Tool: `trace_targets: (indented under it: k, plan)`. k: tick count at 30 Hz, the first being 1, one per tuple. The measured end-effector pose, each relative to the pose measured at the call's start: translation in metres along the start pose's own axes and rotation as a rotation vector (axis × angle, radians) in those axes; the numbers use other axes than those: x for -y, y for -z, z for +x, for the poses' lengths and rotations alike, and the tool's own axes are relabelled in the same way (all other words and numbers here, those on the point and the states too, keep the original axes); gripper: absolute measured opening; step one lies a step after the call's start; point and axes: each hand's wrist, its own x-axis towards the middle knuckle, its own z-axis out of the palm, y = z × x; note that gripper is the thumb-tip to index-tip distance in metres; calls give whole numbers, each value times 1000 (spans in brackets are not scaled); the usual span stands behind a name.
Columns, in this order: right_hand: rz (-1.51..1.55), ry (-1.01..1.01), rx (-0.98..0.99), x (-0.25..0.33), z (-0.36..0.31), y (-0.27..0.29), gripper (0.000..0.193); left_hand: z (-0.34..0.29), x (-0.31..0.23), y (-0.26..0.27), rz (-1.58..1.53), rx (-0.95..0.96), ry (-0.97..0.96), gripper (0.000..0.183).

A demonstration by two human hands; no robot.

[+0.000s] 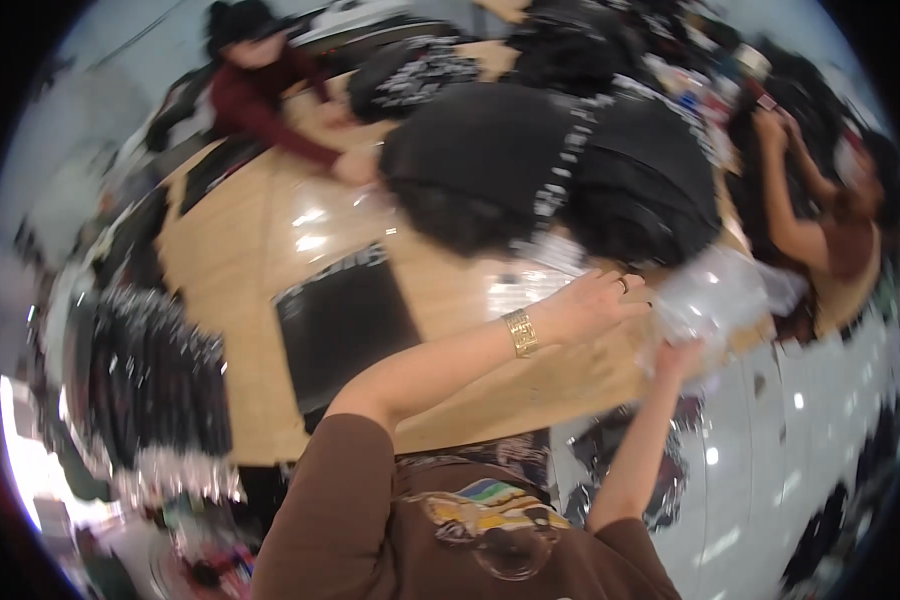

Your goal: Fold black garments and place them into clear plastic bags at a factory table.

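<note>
A clear plastic bag (715,295) hangs over the table's right edge. My right hand (678,358) is closed on its lower part. My left hand (605,302), with a ring and a gold bracelet on its wrist, has bent fingers at the bag's left edge, seemingly pinching it; its thumb is hidden. To the left of my left arm, a flat black folded garment (345,325) with white marks along its far edge lies on the wooden table (240,260). Just beyond my left hand stand two big stacks of black folded garments, a left stack (470,160) and a right stack (640,180).
Across the table a person in a dark red top (260,105) reaches toward the stacks. Another person (830,240) at the right raises both hands. Glossy clear plastic (315,225) lies on the table. Black bagged items (150,380) are piled at the left.
</note>
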Motion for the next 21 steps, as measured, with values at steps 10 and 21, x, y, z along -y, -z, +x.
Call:
trace_targets:
  k: [10,21]
  plan:
    - [-777,270,-53,1,-51,6,53,-266,162,114,654,-523,1282,52]
    - [-1297,718,-278,-4,-70,5,44,-426,167,159,472,-114,1637,28]
